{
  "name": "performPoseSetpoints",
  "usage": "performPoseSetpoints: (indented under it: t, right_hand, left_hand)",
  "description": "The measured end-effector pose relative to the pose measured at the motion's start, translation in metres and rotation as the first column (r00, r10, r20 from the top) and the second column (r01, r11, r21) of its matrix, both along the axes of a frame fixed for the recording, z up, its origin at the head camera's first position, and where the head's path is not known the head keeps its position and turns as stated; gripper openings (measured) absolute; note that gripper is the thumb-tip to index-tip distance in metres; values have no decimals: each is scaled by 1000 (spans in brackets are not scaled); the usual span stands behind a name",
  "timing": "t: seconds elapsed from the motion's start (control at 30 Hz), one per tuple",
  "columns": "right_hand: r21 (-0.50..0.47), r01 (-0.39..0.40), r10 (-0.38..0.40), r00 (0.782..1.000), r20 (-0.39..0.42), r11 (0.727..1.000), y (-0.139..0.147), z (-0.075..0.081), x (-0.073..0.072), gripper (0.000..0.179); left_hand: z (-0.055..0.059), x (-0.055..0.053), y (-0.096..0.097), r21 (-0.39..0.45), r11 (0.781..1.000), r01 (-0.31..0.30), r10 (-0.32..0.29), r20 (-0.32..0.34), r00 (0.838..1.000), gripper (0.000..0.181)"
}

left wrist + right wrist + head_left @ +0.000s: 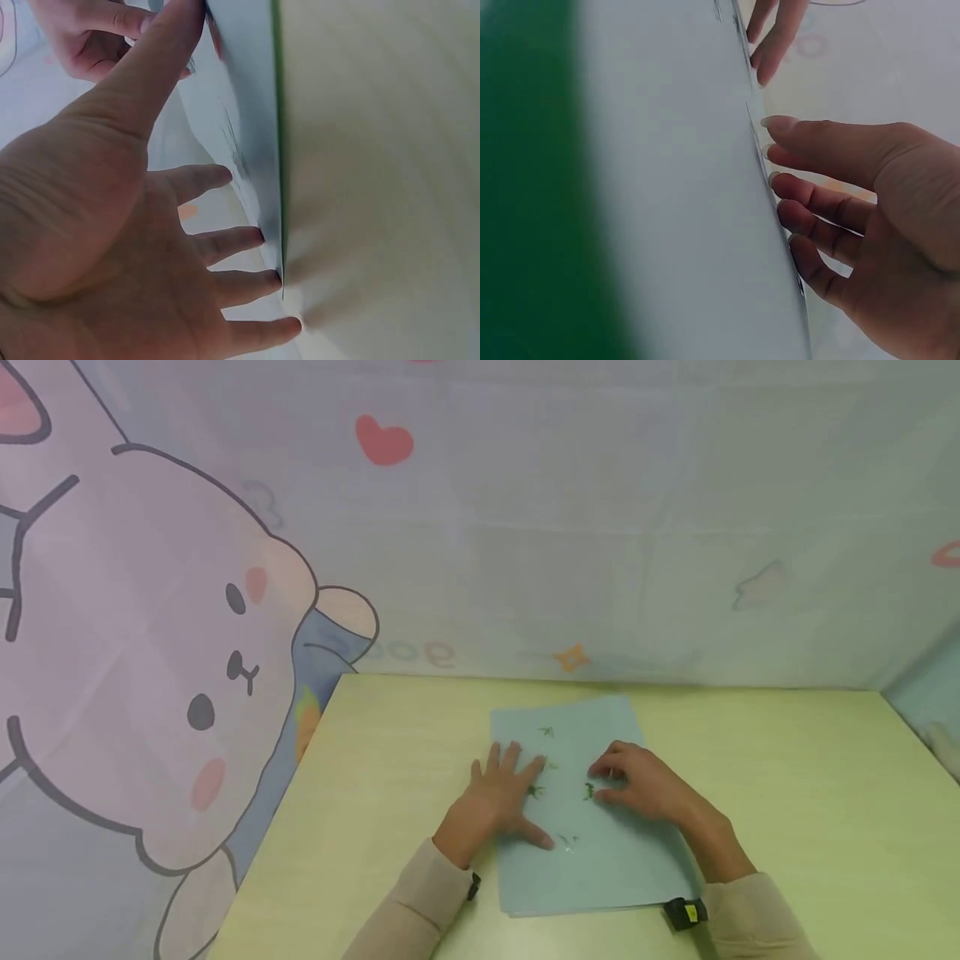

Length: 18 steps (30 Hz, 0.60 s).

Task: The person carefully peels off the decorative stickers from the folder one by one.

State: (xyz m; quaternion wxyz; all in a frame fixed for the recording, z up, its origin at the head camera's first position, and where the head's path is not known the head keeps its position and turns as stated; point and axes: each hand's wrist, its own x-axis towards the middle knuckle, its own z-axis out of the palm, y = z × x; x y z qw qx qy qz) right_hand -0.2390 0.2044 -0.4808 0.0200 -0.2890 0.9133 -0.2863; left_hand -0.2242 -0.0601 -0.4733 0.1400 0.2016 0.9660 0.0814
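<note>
A pale blue sheet (600, 877) lies on the table, with several small green sprig-like marks on it. My left hand (498, 797) rests over its left side with fingers and thumb spread, beside a green sprig-like mark (536, 791). In the left wrist view, the left hand's (172, 240) fingertips reach the sheet's edge. My right hand (645, 781) is at the sheet's right half, fingers bent, thumb and forefinger apart around a dark green mark (588, 791). In the right wrist view, the right hand's (855, 202) fingertips are right at the sheet's surface.
The light yellow table (787, 793) extends to both sides of the sheet. Behind it hangs a cloth backdrop (570, 510) with a printed rabbit and hearts. A black wrist device (684, 913) sits beside the right sleeve (757, 918), overlapping the sheet's lower corner.
</note>
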Motion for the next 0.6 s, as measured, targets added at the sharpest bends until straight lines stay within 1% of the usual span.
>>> performPoseSetpoints:
  t: [0.13, 0.27, 0.4, 0.6]
  right_hand:
    - [34, -17, 17, 1000, -21, 999, 0, -2, 2, 25]
    - [69, -3, 6, 998, -55, 998, -2, -5, 4, 25]
    - [100, 16, -8, 996, -83, 995, -4, -8, 5, 24]
    - [114, 50, -43, 997, -67, 992, -8, -6, 5, 25]
  left_hand:
    - [0, 0, 2, 12, 999, -30, 29, 47, 998, 124]
    - [-1, -2, 1, 16, 999, -39, 37, 89, 995, 124]
    - [-2, -6, -1, 0, 999, -38, 38, 107, 994, 123]
    - [-3, -8, -1, 9, 999, -41, 39, 124, 992, 123]
